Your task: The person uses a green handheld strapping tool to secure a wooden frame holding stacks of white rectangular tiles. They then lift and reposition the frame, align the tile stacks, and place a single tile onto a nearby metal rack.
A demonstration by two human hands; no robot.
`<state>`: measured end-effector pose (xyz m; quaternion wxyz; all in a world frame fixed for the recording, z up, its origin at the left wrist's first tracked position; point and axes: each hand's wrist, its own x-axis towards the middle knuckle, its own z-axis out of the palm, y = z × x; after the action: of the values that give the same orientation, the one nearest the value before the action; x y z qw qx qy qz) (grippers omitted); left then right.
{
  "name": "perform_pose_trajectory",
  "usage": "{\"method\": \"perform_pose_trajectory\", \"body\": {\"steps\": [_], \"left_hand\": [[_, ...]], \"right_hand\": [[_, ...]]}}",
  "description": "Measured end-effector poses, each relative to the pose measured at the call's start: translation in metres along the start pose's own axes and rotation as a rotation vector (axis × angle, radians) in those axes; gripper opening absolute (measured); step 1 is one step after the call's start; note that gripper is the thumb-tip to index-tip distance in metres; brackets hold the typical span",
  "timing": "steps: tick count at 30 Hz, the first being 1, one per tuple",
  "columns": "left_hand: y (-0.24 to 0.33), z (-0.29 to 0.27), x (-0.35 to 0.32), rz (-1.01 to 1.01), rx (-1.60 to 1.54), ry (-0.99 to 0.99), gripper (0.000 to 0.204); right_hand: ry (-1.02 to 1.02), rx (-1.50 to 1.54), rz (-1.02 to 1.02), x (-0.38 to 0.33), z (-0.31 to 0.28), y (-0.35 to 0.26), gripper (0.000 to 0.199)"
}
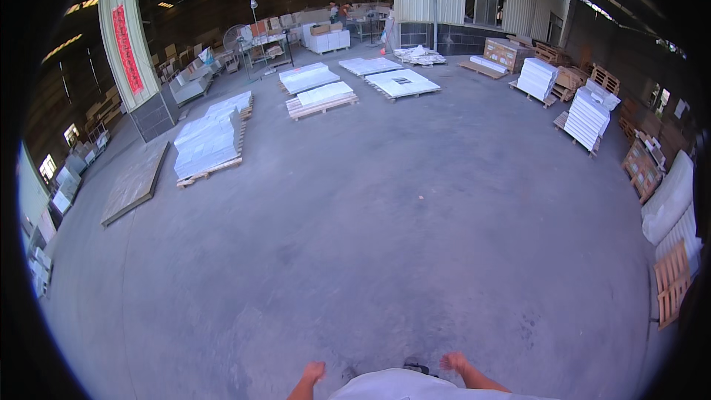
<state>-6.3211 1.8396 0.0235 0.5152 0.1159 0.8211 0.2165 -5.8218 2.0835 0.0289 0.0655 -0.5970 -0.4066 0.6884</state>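
At the lower edge my left hand (315, 372) hangs over the bare concrete floor (355, 252), touching nothing I can see. Its fingers are too small and blurred to tell apart. My right hand (454, 361) is held out on the other side of my light-coloured shirt (404, 384). Its fingers look loosely parted, with no object visible in them. The tip of a dark shoe (416, 365) shows between the hands. Every pallet stands well away from both hands.
Pallets of white slabs stand at the left (209, 137) and far middle (402, 83). A low wooden platform (135, 184) lies near a pillar (122, 37). White stacks (587, 116) and an upright pallet (672, 284) line the right. People (342, 12) are far back.
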Motion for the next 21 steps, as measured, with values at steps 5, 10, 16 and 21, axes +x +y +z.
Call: {"method": "perform_pose_trajectory", "body": {"steps": [5, 10, 16, 21], "left_hand": [[-0.004, 0.009, -0.027, -0.029, -0.124, 0.039, 0.031], [-0.016, 0.015, -0.050, -0.123, -0.175, 0.062, 0.028], [-0.031, 0.013, -0.057, -0.200, -0.174, 0.010, 0.031], [-0.031, 0.017, -0.053, -0.191, -0.146, 0.036, 0.034]], "right_hand": [[-0.002, -0.013, -0.052, 0.007, -0.008, -0.004, 0.038], [0.044, 0.020, 0.130, 0.011, -0.019, 0.020, 0.033], [0.069, 0.019, 0.180, -0.001, -0.015, 0.046, 0.028], [-0.006, -0.008, 0.080, 0.005, -0.014, 0.049, 0.028]]}}
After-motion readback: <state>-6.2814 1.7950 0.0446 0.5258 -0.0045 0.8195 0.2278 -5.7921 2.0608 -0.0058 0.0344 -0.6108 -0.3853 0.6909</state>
